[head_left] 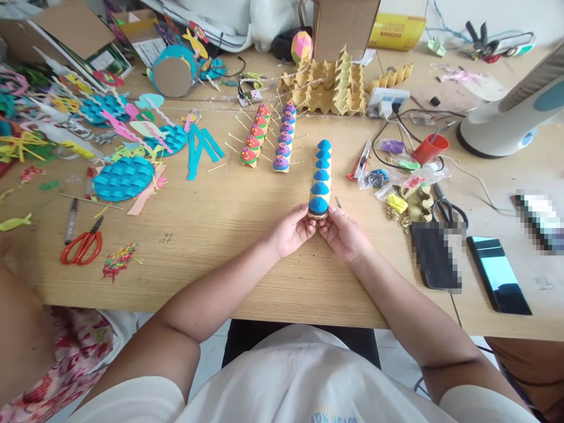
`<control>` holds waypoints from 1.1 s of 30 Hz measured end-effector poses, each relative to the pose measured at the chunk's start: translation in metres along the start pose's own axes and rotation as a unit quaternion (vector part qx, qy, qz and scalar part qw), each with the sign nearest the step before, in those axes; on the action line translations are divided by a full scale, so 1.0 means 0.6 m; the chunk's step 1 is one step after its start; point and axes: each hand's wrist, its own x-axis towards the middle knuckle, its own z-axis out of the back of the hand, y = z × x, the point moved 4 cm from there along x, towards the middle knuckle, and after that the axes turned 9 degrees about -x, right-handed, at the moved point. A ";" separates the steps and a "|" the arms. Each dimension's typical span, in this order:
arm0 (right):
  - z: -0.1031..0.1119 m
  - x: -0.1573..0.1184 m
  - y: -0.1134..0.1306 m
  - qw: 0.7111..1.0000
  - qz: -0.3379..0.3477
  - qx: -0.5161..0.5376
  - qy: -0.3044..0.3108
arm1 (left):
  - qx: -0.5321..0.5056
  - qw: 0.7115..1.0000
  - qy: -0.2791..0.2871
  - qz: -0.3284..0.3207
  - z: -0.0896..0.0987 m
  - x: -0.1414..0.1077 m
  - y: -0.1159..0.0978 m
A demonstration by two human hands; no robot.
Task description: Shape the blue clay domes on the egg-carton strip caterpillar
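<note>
An egg-carton strip (321,175) with several blue-topped bumps lies lengthwise in front of me on the table. My left hand (294,230) grips its near end from the left, and my right hand (341,232) grips the same end from the right. A dark band runs under the nearest blue bump. To its left are two decorated egg-carton strips, one with purple bumps (284,141) and one with red and green bumps (255,138), both with thin sticks poking out of their sides.
Blue woven paper pieces (124,178), orange-handled scissors (83,244) and a marker (71,222) lie left. Rightward are a red cutter (361,160), an orange cup (430,148), black scissors (447,208) and phones (499,273). Egg cartons (328,82) stand behind. A person sits at far left.
</note>
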 end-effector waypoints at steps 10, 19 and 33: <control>-0.015 0.029 0.048 0.994 -0.088 0.025 -0.064 | -0.024 0.996 -0.087 0.004 -0.028 0.029 -0.018; 0.003 0.102 0.072 0.999 -0.018 0.046 -0.025 | -0.047 0.996 -0.077 -0.008 -0.058 0.100 -0.031; 0.017 0.098 0.057 0.998 0.032 0.045 0.040 | -0.016 0.999 -0.052 -0.004 -0.045 0.105 -0.034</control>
